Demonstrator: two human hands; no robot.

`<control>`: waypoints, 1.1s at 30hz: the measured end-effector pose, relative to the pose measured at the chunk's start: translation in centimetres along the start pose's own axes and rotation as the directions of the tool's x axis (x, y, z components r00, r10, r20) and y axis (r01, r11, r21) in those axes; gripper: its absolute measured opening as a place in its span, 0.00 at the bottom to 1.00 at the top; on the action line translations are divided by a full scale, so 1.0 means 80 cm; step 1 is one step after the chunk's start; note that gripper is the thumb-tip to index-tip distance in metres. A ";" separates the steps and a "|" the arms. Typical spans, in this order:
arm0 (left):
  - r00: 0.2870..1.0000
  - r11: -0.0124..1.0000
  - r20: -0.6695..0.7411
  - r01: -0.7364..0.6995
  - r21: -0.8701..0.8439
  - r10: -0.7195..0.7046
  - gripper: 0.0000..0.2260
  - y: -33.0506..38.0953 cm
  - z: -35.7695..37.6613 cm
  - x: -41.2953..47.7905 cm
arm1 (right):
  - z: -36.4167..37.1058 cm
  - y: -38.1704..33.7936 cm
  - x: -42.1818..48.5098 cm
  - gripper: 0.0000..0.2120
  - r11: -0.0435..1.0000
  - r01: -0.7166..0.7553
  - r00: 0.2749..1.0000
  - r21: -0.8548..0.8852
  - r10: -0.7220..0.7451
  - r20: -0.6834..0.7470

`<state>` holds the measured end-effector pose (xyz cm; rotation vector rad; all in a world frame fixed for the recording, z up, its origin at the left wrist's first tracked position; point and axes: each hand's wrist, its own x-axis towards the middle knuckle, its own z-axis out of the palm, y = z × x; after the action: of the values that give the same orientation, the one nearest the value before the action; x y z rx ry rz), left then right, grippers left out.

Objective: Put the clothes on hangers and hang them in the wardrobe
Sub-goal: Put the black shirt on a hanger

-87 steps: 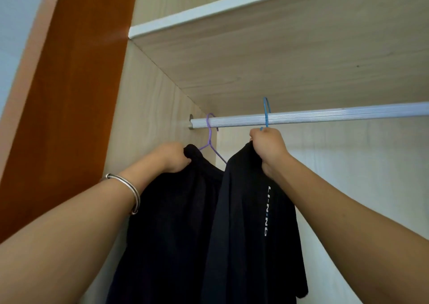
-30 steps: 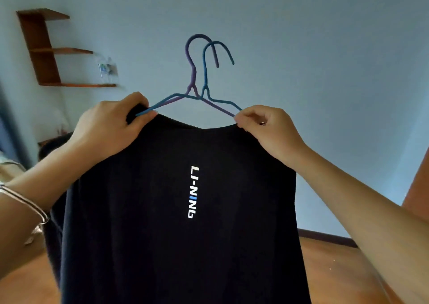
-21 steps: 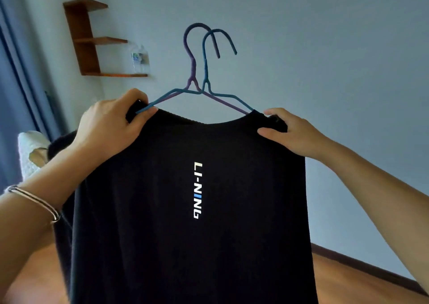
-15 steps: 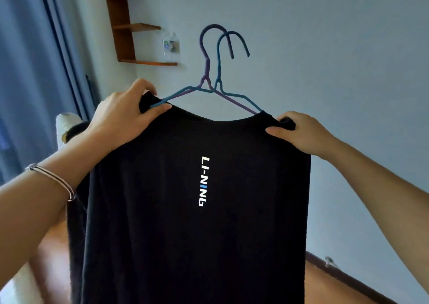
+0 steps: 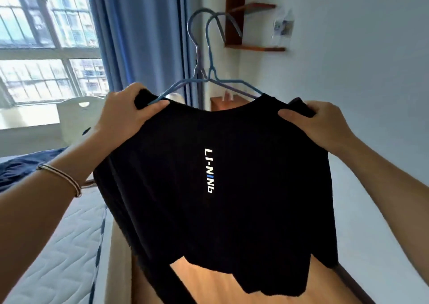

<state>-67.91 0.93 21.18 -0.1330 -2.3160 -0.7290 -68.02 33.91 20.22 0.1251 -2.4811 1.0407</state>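
Above the bed's (image 5: 58, 245) foot edge, left hand (image 5: 125, 115) and right hand (image 5: 322, 122) each pinch a shoulder of the black shirt (image 5: 220, 187); its hangers' (image 5: 209, 55) hooks point upward, length hanging downward.

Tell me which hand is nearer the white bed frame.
Left. The left hand grips the shirt shoulder right beside the bed frame; the right hand holds the opposite shoulder.

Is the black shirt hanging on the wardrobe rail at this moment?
No, both hands hold the black shirt up by its shoulders, with no rail in view.
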 end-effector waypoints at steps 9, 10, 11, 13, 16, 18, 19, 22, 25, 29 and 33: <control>0.980 0.963 -0.040 0.201 0.180 -0.197 0.19 -0.171 0.037 0.106 | 0.199 -0.031 0.194 0.19 0.963 0.269 0.963 -0.009 -0.269 -0.014; 0.977 0.953 -0.018 0.210 0.218 -0.212 0.20 -0.189 0.038 0.120 | 0.220 -0.037 0.217 0.18 0.959 0.282 0.959 0.015 -0.282 -0.003; 0.973 0.944 0.000 0.223 0.245 -0.230 0.20 -0.206 0.037 0.133 | 0.241 -0.045 0.239 0.18 0.958 0.285 0.958 0.042 -0.285 0.008; 0.960 0.929 0.018 0.267 0.255 -0.281 0.22 -0.240 0.031 0.155 | 0.282 -0.060 0.285 0.17 0.952 0.291 0.956 0.094 -0.294 0.021; 0.918 0.887 0.109 0.331 0.321 -0.382 0.24 -0.294 0.018 0.175 | 0.348 -0.087 0.339 0.23 0.927 0.326 0.941 0.188 -0.337 0.030; 0.883 0.860 0.157 0.369 0.353 -0.443 0.22 -0.330 0.014 0.181 | 0.395 -0.103 0.369 0.34 0.898 0.362 0.918 0.251 -0.389 0.070; 0.872 0.846 0.145 0.393 0.360 -0.467 0.21 -0.348 0.015 0.182 | 0.420 -0.110 0.383 0.37 0.886 0.379 0.903 0.268 -0.417 0.102; 0.852 0.794 -0.017 0.495 0.353 -0.524 0.18 -0.393 0.023 0.186 | 0.493 -0.122 0.430 0.35 0.853 0.437 0.828 0.286 -0.505 0.243; 0.836 0.747 -0.215 0.548 0.376 -0.505 0.16 -0.427 0.030 0.201 | 0.559 -0.138 0.484 0.23 0.797 0.494 0.701 0.348 -0.601 0.383; 0.747 0.613 -0.469 0.659 0.436 -0.471 0.11 -0.458 0.023 0.226 | 0.648 -0.189 0.558 0.13 0.655 0.583 0.486 0.481 -0.755 0.439; 0.656 0.426 -0.604 0.755 0.499 -0.454 0.13 -0.473 -0.005 0.244 | 0.733 -0.268 0.602 0.16 0.496 0.642 0.347 0.585 -0.868 0.355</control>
<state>-93.22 -32.96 16.50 1.2181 -2.0367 -0.0521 -127.25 -18.09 18.98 1.8809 -2.1385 1.0300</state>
